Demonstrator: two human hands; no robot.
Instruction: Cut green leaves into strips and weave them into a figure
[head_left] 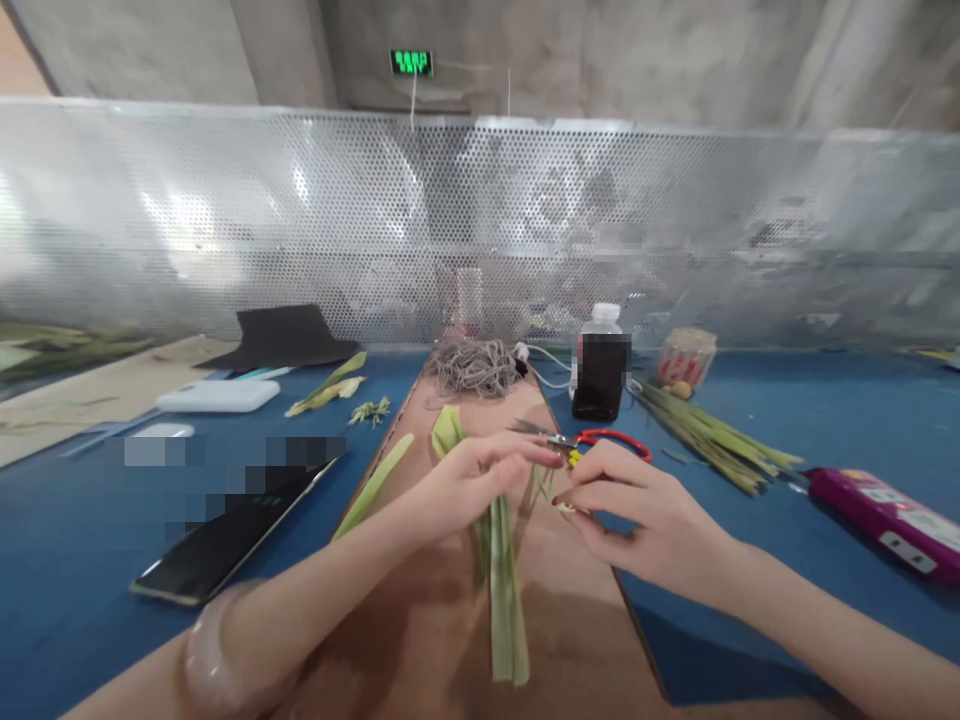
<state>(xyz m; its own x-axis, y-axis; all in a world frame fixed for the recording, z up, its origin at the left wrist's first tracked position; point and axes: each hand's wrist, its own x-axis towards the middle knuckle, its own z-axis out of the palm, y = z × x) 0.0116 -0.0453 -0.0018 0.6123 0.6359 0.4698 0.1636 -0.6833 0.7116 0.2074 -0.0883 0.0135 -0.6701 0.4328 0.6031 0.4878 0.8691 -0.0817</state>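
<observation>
My left hand (487,475) is over the brown board, its fingers stretched out to the right above long green leaf strips (506,610). The strips run down the board toward me. My right hand (626,510) is at the board's right edge, fingers curled together on a small pale green scrap (564,507). Behind it lie scissors (619,437) with red handles, their blades pointing left. A folded yellow-green leaf (448,428) lies just beyond my left hand, and a single green leaf (379,485) is at the board's left edge.
Grey cord (480,368) is heaped at the board's far end. A dark bottle (601,375), a jar (686,360), a bundle of green stems (712,435) and a purple device (885,520) are at right. A phone (232,530) and a white case (219,396) lie left.
</observation>
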